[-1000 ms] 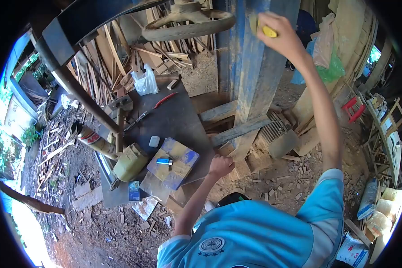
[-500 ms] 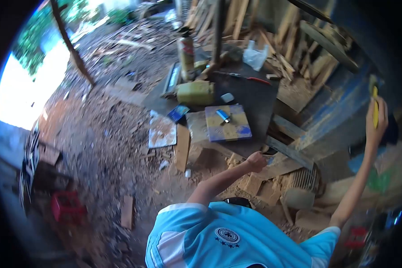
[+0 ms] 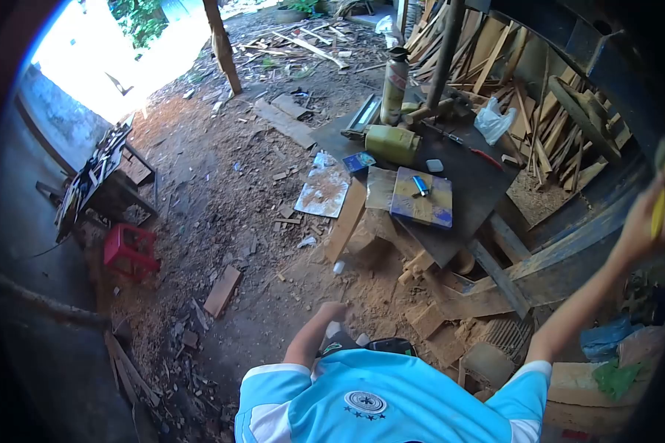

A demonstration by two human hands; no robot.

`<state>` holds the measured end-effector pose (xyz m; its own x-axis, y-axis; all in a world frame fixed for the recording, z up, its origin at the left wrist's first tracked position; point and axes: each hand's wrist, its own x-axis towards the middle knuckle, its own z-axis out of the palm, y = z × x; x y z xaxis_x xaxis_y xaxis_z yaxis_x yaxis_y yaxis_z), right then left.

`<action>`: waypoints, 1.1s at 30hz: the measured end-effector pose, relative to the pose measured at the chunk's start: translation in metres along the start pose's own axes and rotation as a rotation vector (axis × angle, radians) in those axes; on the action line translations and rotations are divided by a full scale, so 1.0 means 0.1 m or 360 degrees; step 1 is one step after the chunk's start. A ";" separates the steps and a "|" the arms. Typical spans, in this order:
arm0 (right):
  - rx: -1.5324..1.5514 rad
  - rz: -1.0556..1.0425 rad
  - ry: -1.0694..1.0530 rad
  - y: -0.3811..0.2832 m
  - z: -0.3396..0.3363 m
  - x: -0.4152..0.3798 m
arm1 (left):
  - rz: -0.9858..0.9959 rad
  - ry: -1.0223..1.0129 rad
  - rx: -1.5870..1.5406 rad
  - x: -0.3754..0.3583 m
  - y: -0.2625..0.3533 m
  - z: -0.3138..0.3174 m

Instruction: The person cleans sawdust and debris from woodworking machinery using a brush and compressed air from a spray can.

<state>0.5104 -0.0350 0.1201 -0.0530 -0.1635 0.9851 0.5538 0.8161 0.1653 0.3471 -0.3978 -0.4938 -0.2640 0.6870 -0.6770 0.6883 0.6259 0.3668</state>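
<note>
My right hand [image 3: 640,230] is raised at the far right, its fingers wrapped round a yellow-handled brush [image 3: 659,210] whose blurred head points up. Beside it runs a blue-stained wooden beam [image 3: 569,262]. Low in front of my body, my left hand [image 3: 331,313] is closed; a thin sliver seems to stick out of it, too small to name. Ahead stands a dark table [image 3: 469,210] bearing a purple-and-tan square block [image 3: 440,201] with a blue lighter [image 3: 420,185] on top. A yellow-green canister [image 3: 391,145] lies behind the block.
A spray can [image 3: 394,88] and red-handled pliers [image 3: 486,158] are on the table. Wood offcuts [image 3: 495,59] lean at the back right. A red stool [image 3: 129,251] stands left, near a small table of scraps [image 3: 96,177]. A motor [image 3: 499,343] sits low right amid sawdust.
My view has swung left, so the table appears further right. My left hand has moved away from the table edge towards my body. The brush stays in my right hand, near the right edge.
</note>
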 end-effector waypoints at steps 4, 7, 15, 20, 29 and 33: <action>0.0100 0.0098 -0.0294 -0.45 0.92 -0.01 | -0.0199 -0.0012 -0.0220 -0.34 -0.28 0.39; 0.0279 -0.0079 -0.0203 -0.59 1.13 0.09 | -0.0277 0.0211 -0.0673 -0.64 -0.22 0.43; 0.1008 0.0220 -0.0630 -0.59 1.63 0.08 | -0.0899 0.0108 -0.1438 -1.06 -0.29 1.58; 0.1393 0.0296 -0.0669 -1.03 1.21 -0.30 | -0.0966 0.0488 -0.1661 -1.20 -0.02 1.76; 0.1804 -0.0635 -0.1912 -1.63 0.75 -1.51 | -0.0901 0.1141 -0.2697 -1.75 0.56 2.23; 0.1975 0.0144 -0.1780 -0.93 0.10 -1.24 | -0.1151 0.1212 -0.3034 -2.23 0.61 2.56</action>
<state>0.4567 -0.0849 -0.0168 -0.8888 -0.0915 0.4491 -0.3321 0.8039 -0.4935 0.6205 -0.6075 -0.4837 -0.5725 -0.0984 -0.8140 -0.8145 -0.0455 0.5784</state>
